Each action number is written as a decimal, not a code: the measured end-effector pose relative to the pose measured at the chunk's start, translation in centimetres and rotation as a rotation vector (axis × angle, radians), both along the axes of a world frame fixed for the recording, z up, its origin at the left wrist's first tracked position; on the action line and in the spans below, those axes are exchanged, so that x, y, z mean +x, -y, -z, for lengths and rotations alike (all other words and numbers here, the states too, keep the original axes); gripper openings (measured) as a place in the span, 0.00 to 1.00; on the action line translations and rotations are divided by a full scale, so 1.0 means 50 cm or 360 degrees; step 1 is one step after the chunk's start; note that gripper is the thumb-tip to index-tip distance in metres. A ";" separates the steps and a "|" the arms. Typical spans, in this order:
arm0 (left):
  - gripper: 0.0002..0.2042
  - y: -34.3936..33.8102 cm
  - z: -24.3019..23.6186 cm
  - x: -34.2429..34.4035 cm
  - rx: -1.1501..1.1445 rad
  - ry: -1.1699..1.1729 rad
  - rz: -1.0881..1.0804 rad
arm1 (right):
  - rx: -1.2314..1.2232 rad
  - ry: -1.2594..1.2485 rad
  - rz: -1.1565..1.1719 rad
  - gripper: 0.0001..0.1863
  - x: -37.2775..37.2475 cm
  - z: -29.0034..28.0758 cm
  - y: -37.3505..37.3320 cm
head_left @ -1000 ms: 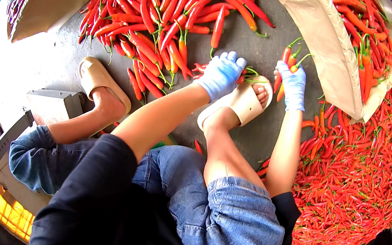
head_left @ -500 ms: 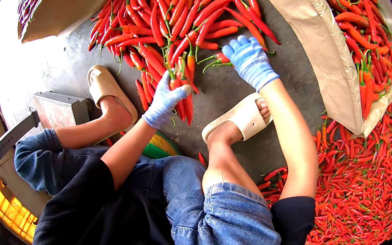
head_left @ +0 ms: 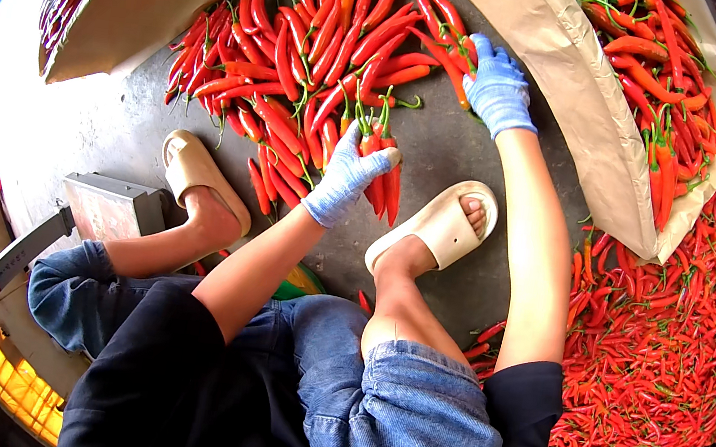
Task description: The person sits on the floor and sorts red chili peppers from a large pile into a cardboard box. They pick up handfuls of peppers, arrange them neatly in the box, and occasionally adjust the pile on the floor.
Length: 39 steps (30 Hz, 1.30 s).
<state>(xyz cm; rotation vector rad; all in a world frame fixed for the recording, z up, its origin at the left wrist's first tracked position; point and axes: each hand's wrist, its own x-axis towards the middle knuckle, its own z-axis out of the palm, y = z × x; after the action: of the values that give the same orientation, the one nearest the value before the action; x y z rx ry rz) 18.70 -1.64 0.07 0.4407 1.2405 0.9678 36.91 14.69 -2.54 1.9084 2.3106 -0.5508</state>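
Observation:
My left hand [head_left: 348,174] wears a pale blue glove and is closed round a small bunch of red chillies [head_left: 389,191] with green stems, at the lower edge of a loose heap of large red chillies [head_left: 298,62] on the dark floor [head_left: 513,280]. My right hand [head_left: 497,83], in a matching glove, is at the upper right end of this heap, fingers curled onto red chillies [head_left: 460,49]; its fingertips are partly hidden.
Brown paper [head_left: 132,13] with chillies stands upper left; another long paper wrap [head_left: 575,89] with chillies lies upper right. A large mass of smaller chillies [head_left: 655,371] covers the right side. My sandalled feet [head_left: 439,225] are below the heap, beside a grey metal box [head_left: 112,200].
My left hand moved down-left from near the right sandal, then slightly up-right, now holding a bunch. My right hand left the right side and moved up-left onto the heap's upper chillies.

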 end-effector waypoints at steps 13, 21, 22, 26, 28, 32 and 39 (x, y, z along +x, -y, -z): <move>0.18 -0.038 0.011 0.039 -0.0095 0.0481 -0.0135 | -0.0922 -0.1993 0.0848 0.39 -0.076 -0.012 0.300; 0.27 -0.030 -0.060 0.040 -0.0094 0.0592 0.0052 | -0.0751 -0.2109 0.0903 0.33 -0.088 -0.013 0.306; 0.28 -0.030 -0.058 0.048 -0.0058 0.0525 -0.0017 | -0.0596 -0.2013 0.0887 0.37 -0.093 -0.027 0.312; 0.39 -0.060 -0.068 0.086 0.0281 0.0225 0.0333 | -0.0327 -0.2376 0.0898 0.49 -0.037 0.058 0.318; 0.40 -0.091 -0.043 0.082 0.0656 -0.0023 0.0459 | 0.0121 -0.1846 0.0588 0.51 -0.032 0.021 0.288; 0.40 -0.084 0.088 0.062 0.0856 -0.0079 0.0575 | 0.0042 -0.1829 0.0582 0.45 -0.020 0.124 0.270; 0.40 -0.114 -0.069 0.110 0.0401 0.0513 0.0305 | 0.0387 -0.1675 0.0585 0.45 -0.008 -0.032 0.250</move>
<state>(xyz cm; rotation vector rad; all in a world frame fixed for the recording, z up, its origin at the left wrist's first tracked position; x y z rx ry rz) 24.22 4.03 3.50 0.5652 0.7746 0.9893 36.51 2.19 -0.94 2.5922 2.5890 -1.7383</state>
